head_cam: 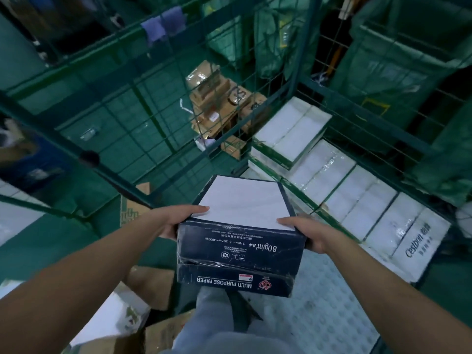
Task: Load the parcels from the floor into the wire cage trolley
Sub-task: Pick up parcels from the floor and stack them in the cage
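1. Centrally, one dark navy rectangular cardboard box with a white top panel [242,233], printed "MULTI PURPOSE PAPER" and "80g/m² A4", is held in the air in front of the person, above the pale dimpled floor [329,302] of the green wire cage trolley [163,139]; its near end is over a grey trouser leg [204,325].
2. The left hand [176,222] grips the box's left upper edge, thumb laid on the white top, fingers curled down the side and out of sight.
3. The right hand [306,232] grips the right upper edge likewise, thumb on top, fingers wrapped round the side. Both forearms are bare.
4. Inside the trolley, along its right wall, lie white film-wrapped parcels with green edging [355,200]: four side by side in a row, plus one more stacked on the far end of that row, five counted in all. The nearest [411,238] bears the word "Cestbon".
5. Beyond the far wire mesh, a heap of brown cardboard cartons [219,103] lies on the green floor; their number cannot be told.
6. At lower left, outside the trolley, one white-topped carton [107,320] and at least two brown cartons [155,287] rest on the floor.
7. Green fabric sacks [393,62] hang at upper right; two purple-blue cloths [163,25] are draped over the top rail.
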